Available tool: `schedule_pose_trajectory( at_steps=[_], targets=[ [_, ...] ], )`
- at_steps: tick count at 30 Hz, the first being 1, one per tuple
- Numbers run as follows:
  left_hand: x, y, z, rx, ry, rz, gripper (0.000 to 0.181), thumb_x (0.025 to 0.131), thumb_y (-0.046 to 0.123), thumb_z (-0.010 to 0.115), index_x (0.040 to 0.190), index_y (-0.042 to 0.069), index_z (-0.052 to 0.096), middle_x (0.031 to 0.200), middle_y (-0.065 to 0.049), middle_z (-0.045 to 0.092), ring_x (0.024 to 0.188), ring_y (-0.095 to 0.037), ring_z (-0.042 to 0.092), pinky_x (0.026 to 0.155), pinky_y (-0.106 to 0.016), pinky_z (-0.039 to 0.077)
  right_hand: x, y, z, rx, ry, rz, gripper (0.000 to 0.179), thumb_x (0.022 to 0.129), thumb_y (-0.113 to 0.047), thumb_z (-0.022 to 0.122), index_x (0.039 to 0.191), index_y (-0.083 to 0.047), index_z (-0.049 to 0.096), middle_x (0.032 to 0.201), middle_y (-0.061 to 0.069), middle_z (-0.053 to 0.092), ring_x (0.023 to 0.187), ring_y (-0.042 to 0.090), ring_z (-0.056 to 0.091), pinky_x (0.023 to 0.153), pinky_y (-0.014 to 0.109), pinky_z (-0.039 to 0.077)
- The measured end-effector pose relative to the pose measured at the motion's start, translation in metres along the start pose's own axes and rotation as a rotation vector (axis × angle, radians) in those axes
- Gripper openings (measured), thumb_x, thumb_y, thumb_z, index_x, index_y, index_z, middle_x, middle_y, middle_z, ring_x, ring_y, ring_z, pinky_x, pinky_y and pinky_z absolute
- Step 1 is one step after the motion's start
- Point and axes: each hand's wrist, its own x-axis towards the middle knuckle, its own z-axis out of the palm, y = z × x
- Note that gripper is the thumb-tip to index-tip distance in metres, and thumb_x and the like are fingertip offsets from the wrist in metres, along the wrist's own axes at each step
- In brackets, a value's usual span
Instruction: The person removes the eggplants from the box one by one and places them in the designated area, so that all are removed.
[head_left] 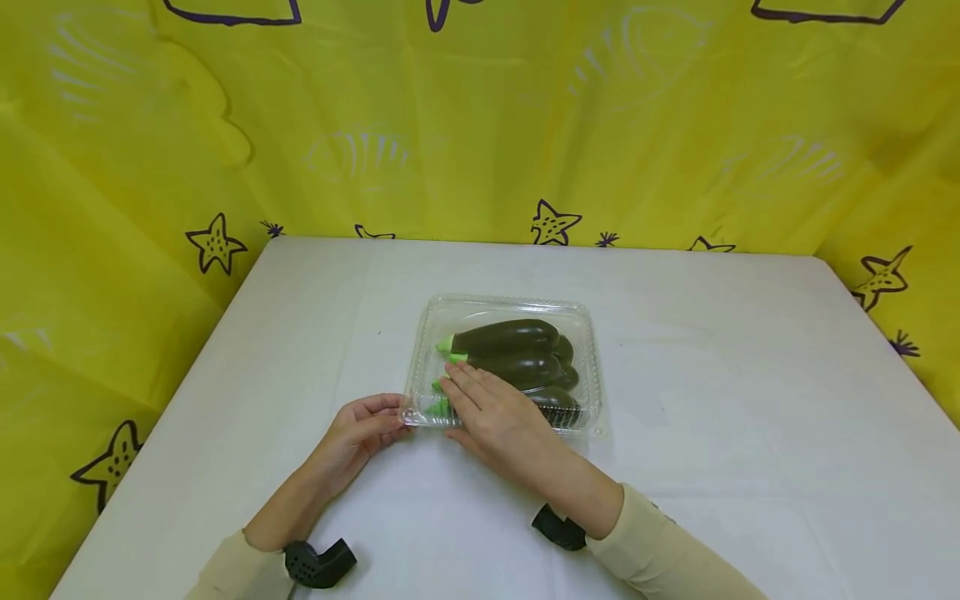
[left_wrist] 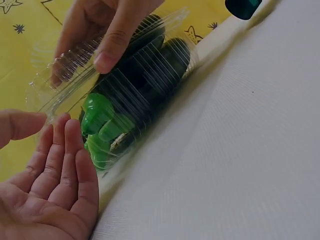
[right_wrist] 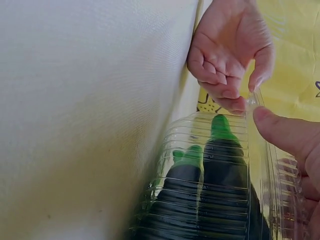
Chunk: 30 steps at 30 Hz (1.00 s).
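A clear plastic clamshell box (head_left: pixel 495 305) sits on the table with its lid down over several dark eggplants (head_left: pixel 510 337), their green stem ends (left_wrist: pixel 100 120) pointing left. At the front left corner, my left hand (head_left: pixel 356 433) pinches the corner tab between thumb and fingertips, as the right wrist view shows. My right hand (head_left: pixel 502 421) lies over the lid's front left part, fingers extended across the top. Its thumb (left_wrist: pixel 107 57) presses at the front rim. Part of the front eggplants is hidden under this hand in the head view.
The white table (head_left: pixel 735 400) reaches out on both sides of the box. A yellow curtain (head_left: pixel 480 125) with starfish drawings hangs behind and at the sides. Black wrist devices (head_left: pixel 318 565) sit at both cream sleeves (head_left: pixel 667 542).
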Motion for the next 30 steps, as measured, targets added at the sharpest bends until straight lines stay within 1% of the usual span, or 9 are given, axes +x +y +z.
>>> schedule_pose_trajectory(
  at_steps=[3, 9, 16, 19, 24, 27, 30],
  targets=[
    [0.002, -0.001, 0.002, -0.027, 0.001, -0.012, 0.020, 0.089, -0.006, 0.046, 0.098, 0.003, 0.062, 0.090, -0.005, 0.064, 0.083, -0.014, 0.062, 0.079, -0.028, 0.049, 0.000, 0.000, 0.000, -0.006, 0.016, 0.002, 0.055, 0.077, -0.027, 0.074, 0.117, 0.005, 0.057, 0.124, 0.018, 0.054, 0.118, 0.026, 0.047, 0.098, 0.034, 0.037],
    [0.002, -0.003, 0.008, -0.015, 0.073, -0.022, 0.016, 0.087, -0.006, 0.049, 0.092, 0.003, 0.062, 0.082, -0.004, 0.065, 0.074, -0.011, 0.061, 0.072, -0.025, 0.051, 0.001, 0.000, 0.003, -0.029, 0.036, -0.005, 0.055, 0.077, -0.030, 0.074, 0.115, 0.006, 0.058, 0.121, 0.019, 0.056, 0.115, 0.027, 0.050, 0.096, 0.035, 0.039],
    [0.000, -0.003, 0.012, -0.015, 0.118, 0.019, 0.018, 0.086, -0.007, 0.048, 0.089, 0.004, 0.062, 0.079, -0.003, 0.064, 0.071, -0.008, 0.060, 0.067, -0.021, 0.050, 0.002, -0.001, 0.003, -0.032, 0.037, 0.002, 0.053, 0.078, -0.030, 0.073, 0.115, 0.005, 0.058, 0.121, 0.018, 0.056, 0.115, 0.027, 0.051, 0.096, 0.034, 0.038],
    [0.000, -0.004, 0.013, -0.013, 0.155, 0.031, 0.020, 0.086, -0.008, 0.047, 0.087, 0.005, 0.062, 0.078, -0.002, 0.063, 0.069, -0.007, 0.059, 0.064, -0.019, 0.049, 0.004, -0.003, 0.005, -0.051, 0.059, 0.010, 0.052, 0.077, -0.031, 0.073, 0.113, 0.005, 0.059, 0.119, 0.018, 0.057, 0.113, 0.027, 0.052, 0.095, 0.034, 0.040],
    [0.000, -0.003, 0.015, -0.017, 0.229, 0.017, 0.021, 0.084, -0.008, 0.046, 0.086, 0.005, 0.062, 0.075, -0.001, 0.063, 0.065, -0.006, 0.056, 0.060, -0.018, 0.047, 0.009, -0.008, 0.012, -0.120, 0.102, 0.019, 0.050, 0.078, -0.033, 0.071, 0.108, 0.006, 0.062, 0.112, 0.019, 0.061, 0.107, 0.029, 0.056, 0.092, 0.036, 0.042],
    [0.000, -0.002, 0.015, -0.018, 0.257, 0.006, 0.020, 0.084, -0.007, 0.047, 0.085, 0.005, 0.062, 0.074, -0.001, 0.063, 0.064, -0.006, 0.056, 0.060, -0.017, 0.047, 0.013, -0.010, 0.014, -0.142, 0.102, 0.018, 0.050, 0.080, -0.033, 0.068, 0.108, 0.007, 0.061, 0.112, 0.020, 0.060, 0.107, 0.030, 0.056, 0.093, 0.036, 0.041],
    [0.000, -0.001, 0.015, -0.013, 0.270, 0.000, 0.020, 0.083, -0.007, 0.047, 0.085, 0.005, 0.062, 0.074, -0.001, 0.063, 0.064, -0.006, 0.056, 0.060, -0.017, 0.047, 0.017, -0.011, 0.015, -0.141, 0.079, 0.013, 0.051, 0.081, -0.033, 0.067, 0.111, 0.008, 0.060, 0.115, 0.021, 0.059, 0.109, 0.030, 0.054, 0.097, 0.034, 0.038]
  ],
)
